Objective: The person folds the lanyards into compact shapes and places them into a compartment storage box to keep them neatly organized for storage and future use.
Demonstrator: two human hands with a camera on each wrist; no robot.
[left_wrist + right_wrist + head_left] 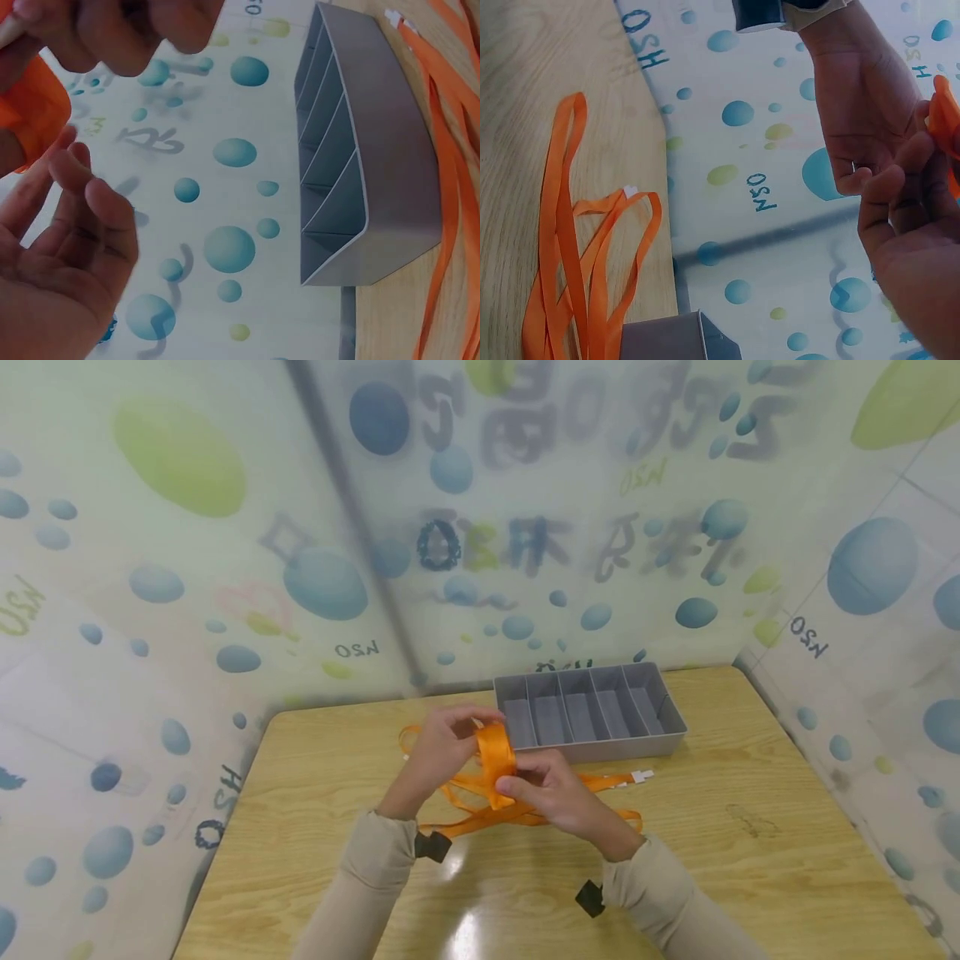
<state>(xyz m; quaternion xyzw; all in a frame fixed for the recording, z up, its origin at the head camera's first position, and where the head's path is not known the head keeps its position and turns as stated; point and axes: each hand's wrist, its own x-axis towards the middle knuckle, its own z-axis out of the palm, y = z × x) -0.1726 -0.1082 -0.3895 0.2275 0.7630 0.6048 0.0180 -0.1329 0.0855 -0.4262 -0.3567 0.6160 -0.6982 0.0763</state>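
Beige sleeves (367, 868) foremost; both hands (442, 750) (561, 795) hold orange ribbon (496, 756).

- My right cuff (624, 870) is light tan and crinkly.
- My right sleeve (675, 906) is the same tan, long with soft folds, going back from the right cuff.
- A little black square (590, 899) with pointy corners sits just beside the right cuff.
- My left sleeve (360, 881), left of the right cuff, is tan and wrinkly too, with a black blocky thing (433, 847) near its end.
- My right hand (558, 795) is bare, just past the right cuff.
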